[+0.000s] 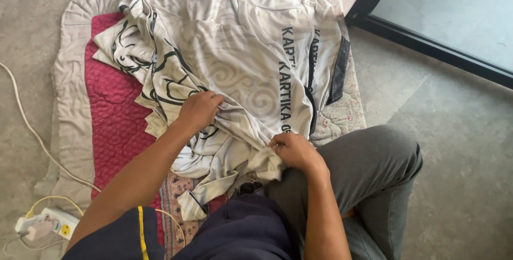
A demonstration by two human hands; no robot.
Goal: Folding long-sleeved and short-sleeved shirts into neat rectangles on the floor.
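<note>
A light grey shirt [235, 62] with black swirl patterns and dark lettering lies crumpled over a quilted mat [112, 126]. My left hand [199, 111] grips a fold of the shirt near its middle. My right hand [293, 150] pinches the bunched lower edge of the same shirt, close to my grey-trousered knee [374, 158].
The mat has a dark red centre and pale grey border, spread on a concrete floor [459, 132]. A white power strip [48, 222] with plugs and a white cable [26, 126] lies at the lower left. A dark-framed glass door [443, 19] stands at the upper right.
</note>
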